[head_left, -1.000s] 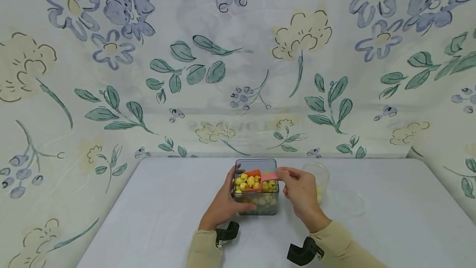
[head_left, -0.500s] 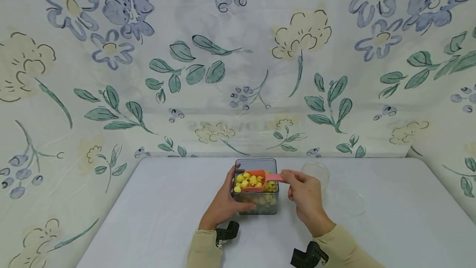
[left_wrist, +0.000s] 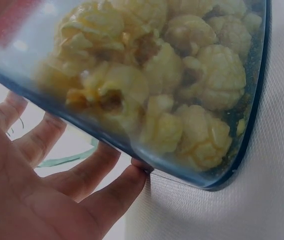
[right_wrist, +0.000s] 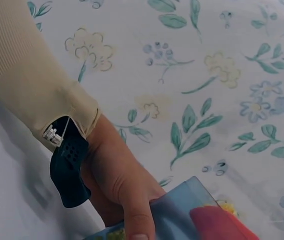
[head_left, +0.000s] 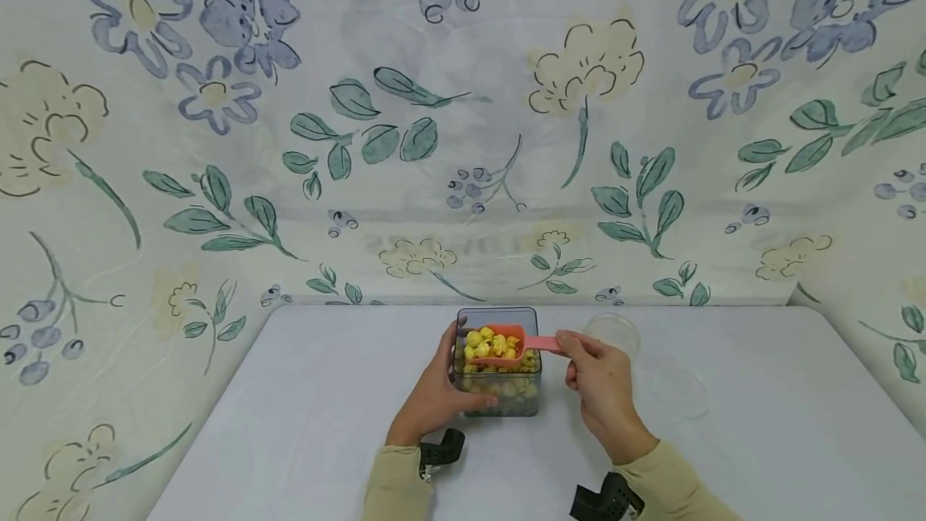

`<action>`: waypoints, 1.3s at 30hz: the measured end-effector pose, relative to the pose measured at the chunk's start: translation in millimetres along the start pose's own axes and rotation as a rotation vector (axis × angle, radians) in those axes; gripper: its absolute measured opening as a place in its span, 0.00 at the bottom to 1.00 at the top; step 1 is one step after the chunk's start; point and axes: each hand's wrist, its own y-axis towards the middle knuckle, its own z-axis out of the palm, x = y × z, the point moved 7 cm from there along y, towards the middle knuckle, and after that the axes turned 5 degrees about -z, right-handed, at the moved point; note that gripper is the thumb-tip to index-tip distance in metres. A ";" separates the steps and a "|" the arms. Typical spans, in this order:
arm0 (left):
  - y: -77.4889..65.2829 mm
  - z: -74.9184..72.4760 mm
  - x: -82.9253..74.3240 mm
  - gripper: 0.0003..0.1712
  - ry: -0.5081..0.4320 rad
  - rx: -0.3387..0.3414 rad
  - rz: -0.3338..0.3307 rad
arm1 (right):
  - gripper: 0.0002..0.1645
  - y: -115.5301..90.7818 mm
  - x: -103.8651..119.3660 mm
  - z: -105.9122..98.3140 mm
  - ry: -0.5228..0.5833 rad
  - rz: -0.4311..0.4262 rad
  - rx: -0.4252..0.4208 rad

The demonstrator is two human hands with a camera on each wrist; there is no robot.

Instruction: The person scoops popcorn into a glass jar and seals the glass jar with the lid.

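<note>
My left hand [head_left: 437,392] holds a square, clear grey-tinted container [head_left: 499,404] from its left side, thumb across the front. Yellow popcorn [head_left: 531,362] fills much of it. In the left wrist view, the fingertips [left_wrist: 114,192] touch the container wall [left_wrist: 206,182], with popcorn [left_wrist: 201,135] pressed against the inside. My right hand [head_left: 608,388] pinches the handle of a pink-orange scoop [head_left: 538,343]. The scoop's bowl, heaped with popcorn, is over the container's opening. The right wrist view shows the left hand [right_wrist: 127,182] at the container [right_wrist: 176,212] and part of the scoop [right_wrist: 216,224].
Behind my right hand stands a round clear tub [head_left: 615,328], partly hidden. A flat clear round lid [head_left: 682,392] lies to its right. The white table [head_left: 311,408] backs onto a flower-patterned cloth [head_left: 506,183].
My right hand has drawn the scoop a little to the right and raised it slightly, with popcorn in its bowl. My left hand and the container have stayed in place.
</note>
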 end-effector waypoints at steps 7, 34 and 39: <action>0.7 0.1 -2.3 0.74 -0.022 0.006 0.017 | 0.19 0.9 4.3 -3.6 0.004 -0.010 -0.011; 2.1 1.1 -1.6 0.73 -0.049 0.010 0.011 | 0.20 -1.3 25.6 -23.1 -0.072 -0.040 -0.001; 1.3 1.0 -2.4 0.73 -0.040 0.008 0.021 | 0.23 -2.0 27.3 -27.1 -0.075 -0.034 -0.016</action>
